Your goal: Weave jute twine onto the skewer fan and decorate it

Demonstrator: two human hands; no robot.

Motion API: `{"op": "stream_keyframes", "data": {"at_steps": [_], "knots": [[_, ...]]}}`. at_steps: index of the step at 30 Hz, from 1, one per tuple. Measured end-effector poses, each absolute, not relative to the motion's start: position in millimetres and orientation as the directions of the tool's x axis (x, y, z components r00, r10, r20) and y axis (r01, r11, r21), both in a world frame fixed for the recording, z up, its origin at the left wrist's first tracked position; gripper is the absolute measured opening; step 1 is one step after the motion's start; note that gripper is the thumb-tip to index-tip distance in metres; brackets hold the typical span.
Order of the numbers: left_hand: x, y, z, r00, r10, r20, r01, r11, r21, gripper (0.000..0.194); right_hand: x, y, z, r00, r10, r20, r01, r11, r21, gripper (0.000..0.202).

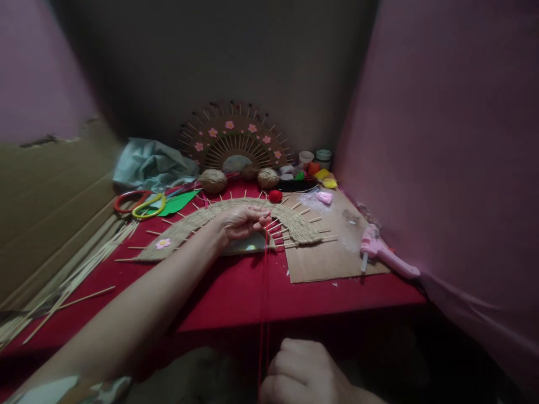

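My left hand (245,221) pinches red yarn (265,280) above a half-ring fan of thin sticks woven with jute twine (301,224). From those fingertips the strands run straight down to my right hand (305,373), a closed fist below the table's front edge. The strands pass by that fist's left side, and its fingertips are hidden. A small red yarn ball (275,196) sits just behind the fan. On the fan's left end is a pink paper flower (163,243). My left forearm covers part of the weave.
A finished-looking flowered fan (236,129) leans on the back wall, with jute balls (213,181) before it. Scissors (148,205) and loose sticks (80,275) lie left. At right, a pink glue gun (387,252) rests by a cardboard sheet (337,261) on the red cloth (219,297).
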State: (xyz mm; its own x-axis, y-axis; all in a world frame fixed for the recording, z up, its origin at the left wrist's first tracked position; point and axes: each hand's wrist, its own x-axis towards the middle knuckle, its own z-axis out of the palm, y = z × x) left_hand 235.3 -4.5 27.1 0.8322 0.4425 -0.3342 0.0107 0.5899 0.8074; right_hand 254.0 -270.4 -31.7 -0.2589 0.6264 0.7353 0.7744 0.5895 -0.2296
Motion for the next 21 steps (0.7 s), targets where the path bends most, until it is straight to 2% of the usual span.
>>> {"op": "stream_keyframes", "data": {"at_steps": [9, 14, 21], "knots": [[239, -9, 26, 0.808, 0.414, -0.419, 0.088, 0.619, 0.781, 0.022, 254, -271, -36, -0.271, 0.635, 0.724, 0.775, 0.59, -0.228, 0.036], [236, -10, 27, 0.759, 0.508, -0.408, 0.03, 0.598, 0.801, 0.021, 255, -271, -37, -0.26, 0.647, 0.716, 0.78, 0.578, -0.239, 0.036], [231, -10, 29, 0.72, 0.606, -0.338, -0.046, 0.527, 0.848, 0.015, 270, -273, -18, -0.238, 0.695, 0.679, 0.764, 0.565, -0.31, 0.025]]}}
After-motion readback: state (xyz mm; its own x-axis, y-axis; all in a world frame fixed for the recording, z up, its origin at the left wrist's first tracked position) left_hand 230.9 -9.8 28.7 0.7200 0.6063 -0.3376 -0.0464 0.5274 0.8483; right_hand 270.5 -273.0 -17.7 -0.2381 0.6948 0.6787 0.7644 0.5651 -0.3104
